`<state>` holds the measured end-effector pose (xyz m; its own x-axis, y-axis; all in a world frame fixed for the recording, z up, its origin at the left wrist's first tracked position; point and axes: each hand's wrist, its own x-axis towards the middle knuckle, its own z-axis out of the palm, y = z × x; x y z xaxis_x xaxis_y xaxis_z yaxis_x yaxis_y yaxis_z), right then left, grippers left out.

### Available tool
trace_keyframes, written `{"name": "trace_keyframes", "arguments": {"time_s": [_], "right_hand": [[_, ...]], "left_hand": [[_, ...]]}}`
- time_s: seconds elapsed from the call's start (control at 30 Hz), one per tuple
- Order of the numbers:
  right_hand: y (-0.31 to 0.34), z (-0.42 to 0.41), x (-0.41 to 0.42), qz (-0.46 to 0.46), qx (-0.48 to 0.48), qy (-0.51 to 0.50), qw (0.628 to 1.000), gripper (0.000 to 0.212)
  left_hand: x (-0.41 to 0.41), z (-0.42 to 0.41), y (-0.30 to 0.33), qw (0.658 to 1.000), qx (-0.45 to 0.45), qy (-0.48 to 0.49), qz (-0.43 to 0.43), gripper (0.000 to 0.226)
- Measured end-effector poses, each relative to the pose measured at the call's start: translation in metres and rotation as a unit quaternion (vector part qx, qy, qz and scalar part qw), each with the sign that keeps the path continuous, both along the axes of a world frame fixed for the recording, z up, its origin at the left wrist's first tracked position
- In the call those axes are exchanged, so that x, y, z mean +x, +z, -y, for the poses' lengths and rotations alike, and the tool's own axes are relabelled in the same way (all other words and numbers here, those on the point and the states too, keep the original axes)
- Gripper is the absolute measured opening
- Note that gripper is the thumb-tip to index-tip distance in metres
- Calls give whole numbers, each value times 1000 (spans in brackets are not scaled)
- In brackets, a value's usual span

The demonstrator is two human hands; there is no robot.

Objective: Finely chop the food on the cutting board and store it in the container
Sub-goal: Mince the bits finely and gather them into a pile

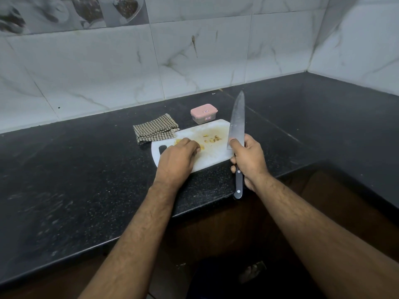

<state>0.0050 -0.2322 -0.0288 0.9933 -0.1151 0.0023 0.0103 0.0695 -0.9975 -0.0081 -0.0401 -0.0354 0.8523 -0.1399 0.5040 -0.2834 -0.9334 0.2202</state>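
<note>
A white cutting board [211, 156] lies on the black counter, stained yellowish. Small yellow-brown food pieces [212, 139] are scattered on its middle. My left hand [178, 158] rests on the board's left part, fingers curled over more yellow pieces, which are mostly hidden beneath it. My right hand [248, 160] grips a large chef's knife [237, 119] by its black riveted handle, thumb against the blade's base. The blade points up and away, lifted off the board at its right edge. A small clear container [204, 114] with a pink lid, closed, stands just behind the board.
A folded checked cloth [154, 129] lies left of the container, touching the board's far left corner. The black counter [75, 180] runs left and wraps round to the right under the tiled wall. Its front edge passes just below my wrists.
</note>
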Motion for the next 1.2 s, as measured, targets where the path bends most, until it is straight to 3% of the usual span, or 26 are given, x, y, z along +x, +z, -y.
{"name": "trace_keyframes", "arguments": {"time_s": [0.17, 0.27, 0.53, 0.67, 0.93, 1.1, 1.2], "right_hand": [[-2, 1, 8, -2, -62, -24, 998, 22], [-2, -4, 11, -17, -157, -17, 987, 31], [17, 2, -4, -31, -281, 37, 959, 13], [19, 2, -16, -33, -300, 53, 952, 19], [17, -2, -50, -16, -324, 71, 943, 20], [22, 1, -56, -21, -329, 81, 941, 18], [25, 1, -56, 12, -361, 82, 929, 29]], "left_hand": [[-11, 1, 6, 998, 12, 54, 0, 18], [-21, 6, 6, 997, 22, 78, -18, 21], [-36, 9, 1, 993, -10, 103, -64, 21], [-49, 5, 2, 992, -28, 109, -51, 21], [-71, -3, 5, 988, 28, 148, -29, 25], [-72, -7, 4, 990, 57, 129, -19, 26], [-71, -7, 7, 991, 73, 104, -36, 32]]}}
